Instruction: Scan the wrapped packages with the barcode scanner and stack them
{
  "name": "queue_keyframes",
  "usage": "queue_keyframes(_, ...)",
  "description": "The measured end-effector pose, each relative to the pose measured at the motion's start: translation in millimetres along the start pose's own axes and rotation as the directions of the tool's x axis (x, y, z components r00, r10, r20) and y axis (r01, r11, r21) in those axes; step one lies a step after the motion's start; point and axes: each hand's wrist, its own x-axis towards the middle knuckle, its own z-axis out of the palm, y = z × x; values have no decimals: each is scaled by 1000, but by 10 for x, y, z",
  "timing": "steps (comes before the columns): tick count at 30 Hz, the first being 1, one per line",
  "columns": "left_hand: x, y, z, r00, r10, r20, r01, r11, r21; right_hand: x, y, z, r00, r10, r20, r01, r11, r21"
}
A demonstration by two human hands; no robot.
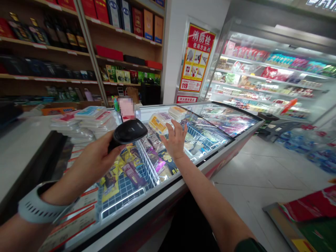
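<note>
My left hand [90,168], with a pale watch strap at the wrist, is wrapped round the handle of a black handheld barcode scanner [130,131]. The scanner's head points forward and right above the freezer. My right hand [175,141] is stretched over the freezer's glass lid with its fingers spread. Just beyond its fingertips, clear packs with yellow labels [158,123] lie on the glass; whether the fingers touch them I cannot tell. Behind the scanner, several flat clear packs with pink and blue labels [96,117] stand stacked.
Wrapped frozen goods [133,173] lie in wire baskets [148,161] under the glass. Bottle and box shelves [126,28] stand behind. A lit fridge [262,70], a grey stool [280,129] and bottled water packs [309,148] are to the right.
</note>
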Motion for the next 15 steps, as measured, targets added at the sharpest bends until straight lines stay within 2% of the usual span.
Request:
queue_keyframes(10, 12, -12, 5, 1000, -18, 5, 18, 999, 48, -12, 20, -5, 1000, 15, -10, -15, 1000, 15)
queue_keyframes(15, 6, -1, -2, 1000, -18, -7, 19, 998, 53, -1, 32, 14, 1000, 0, 26, 0, 1000, 29)
